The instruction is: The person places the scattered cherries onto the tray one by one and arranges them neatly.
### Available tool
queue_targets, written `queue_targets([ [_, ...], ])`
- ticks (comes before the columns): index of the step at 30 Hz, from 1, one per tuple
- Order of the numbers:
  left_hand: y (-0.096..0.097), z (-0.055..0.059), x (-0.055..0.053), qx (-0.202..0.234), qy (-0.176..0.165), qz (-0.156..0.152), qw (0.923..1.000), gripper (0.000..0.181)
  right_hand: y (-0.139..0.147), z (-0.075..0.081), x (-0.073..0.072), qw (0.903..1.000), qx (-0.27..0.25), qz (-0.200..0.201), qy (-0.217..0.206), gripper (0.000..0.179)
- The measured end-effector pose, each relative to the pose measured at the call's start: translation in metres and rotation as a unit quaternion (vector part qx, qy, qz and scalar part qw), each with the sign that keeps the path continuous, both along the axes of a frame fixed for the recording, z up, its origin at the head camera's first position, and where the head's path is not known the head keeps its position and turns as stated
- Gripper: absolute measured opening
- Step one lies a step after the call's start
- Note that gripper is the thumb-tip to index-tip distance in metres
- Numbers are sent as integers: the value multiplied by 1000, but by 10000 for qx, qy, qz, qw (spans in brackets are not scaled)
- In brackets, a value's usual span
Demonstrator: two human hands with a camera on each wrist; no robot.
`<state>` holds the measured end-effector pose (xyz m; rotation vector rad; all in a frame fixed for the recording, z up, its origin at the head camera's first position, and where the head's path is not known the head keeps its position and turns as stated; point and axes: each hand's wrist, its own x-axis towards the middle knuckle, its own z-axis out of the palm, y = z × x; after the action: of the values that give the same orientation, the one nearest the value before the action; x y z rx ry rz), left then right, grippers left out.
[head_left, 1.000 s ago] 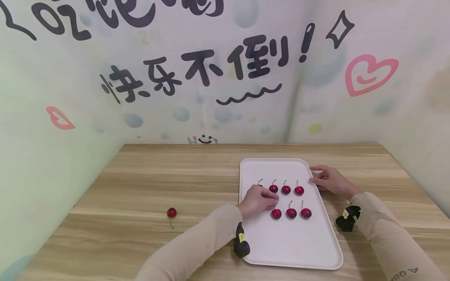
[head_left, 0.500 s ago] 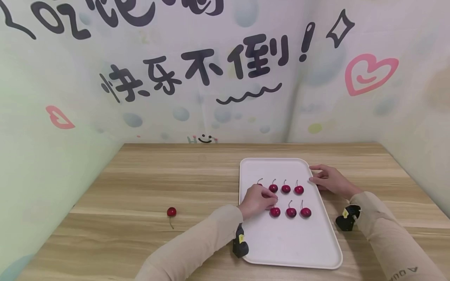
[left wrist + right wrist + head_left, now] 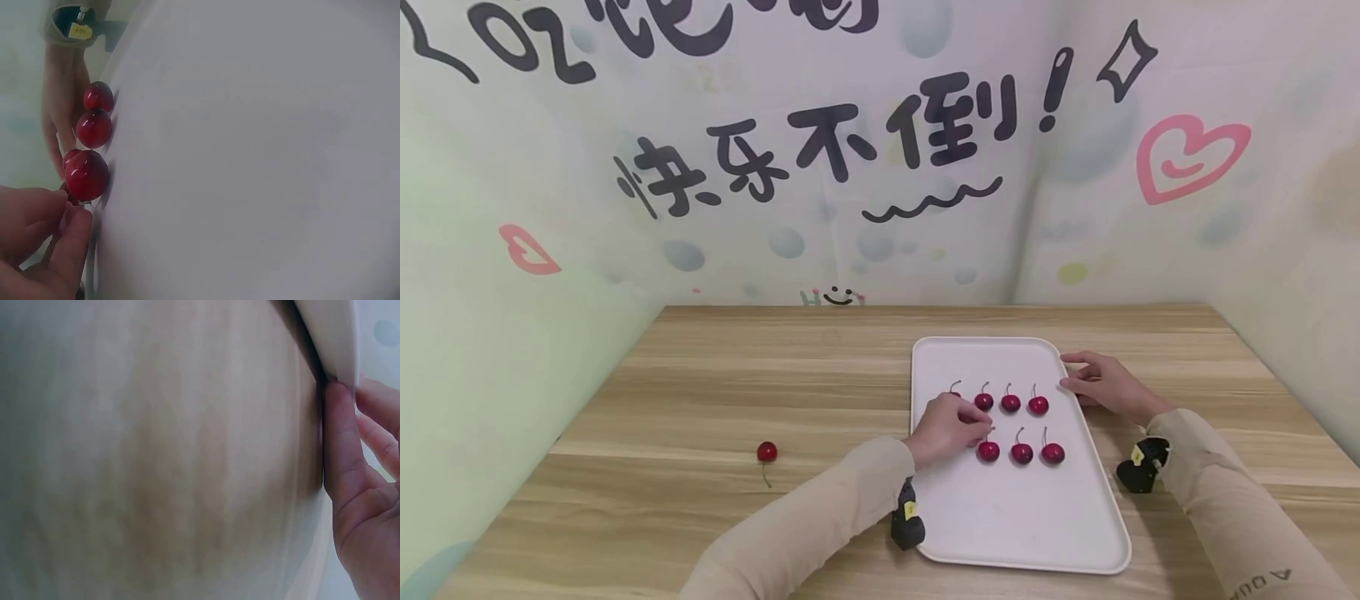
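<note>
My left hand (image 3: 951, 429) reaches over the white tray (image 3: 1022, 525), thumb and finger pinching the stem of a red cherry (image 3: 988, 451). In the left wrist view that cherry (image 3: 87, 175) sits just past the fingertips. It is leftmost in a near row, with two more cherries (image 3: 1022, 453) to its right. Behind them runs a second row of cherries (image 3: 1011, 403), its left one partly hidden by my hand. At the tray's right side my right hand (image 3: 1105, 385) rests its straight fingers against the rim; in the right wrist view the thumb (image 3: 342, 434) touches the edge.
A lone cherry (image 3: 767, 452) with its stem toward me lies on the wooden table (image 3: 715, 375), left of the tray. A printed cloth (image 3: 820, 208) hangs behind the table. Black wrist cameras (image 3: 908, 521) hang below both sleeves.
The pinched cherry has shifted very slightly away from me, close to the left hand's fingertips. The right hand stays at the tray's edge.
</note>
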<state>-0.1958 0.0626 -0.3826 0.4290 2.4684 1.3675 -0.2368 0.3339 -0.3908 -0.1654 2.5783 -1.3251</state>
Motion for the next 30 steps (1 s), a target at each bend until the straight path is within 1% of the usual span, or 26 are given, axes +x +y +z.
queue_targets([
  [4, -7, 5, 0, -163, 282, -184, 9993, 11, 1, -1, -1, 10000, -28, 11, -6, 59],
  [5, -10, 6, 1, -169, 303, -213, 9992, 11, 1, -1, -1, 10000, -33, -3, -19, 59],
  [7, -16, 9, 1, -175, 287, -250, 9991, 12, 2, -2, -1, 10000, -37, -1, -28, 59],
  [13, -43, 20, 2, -125, 69, -265, 9995, 15, 1, -1, -1, 10000, 23, -16, -14, 59],
  [17, -66, 25, 1, 11, -72, -300, 9995, 17, 1, -1, -1, 10000, 24, -5, -9, 59],
  [20, -86, 28, 1, 60, -100, -215, 9997, 18, 1, -1, -2, 10000, 56, -5, -9, 59],
  [27, -136, 28, 2, 140, -66, -113, 9998, 23, 1, -2, -2, 10000, 62, 0, 11, 59],
  [30, -156, 27, 3, 50, -68, -125, 9999, 25, 0, -2, -1, 10000, 49, 10, 22, 58],
])
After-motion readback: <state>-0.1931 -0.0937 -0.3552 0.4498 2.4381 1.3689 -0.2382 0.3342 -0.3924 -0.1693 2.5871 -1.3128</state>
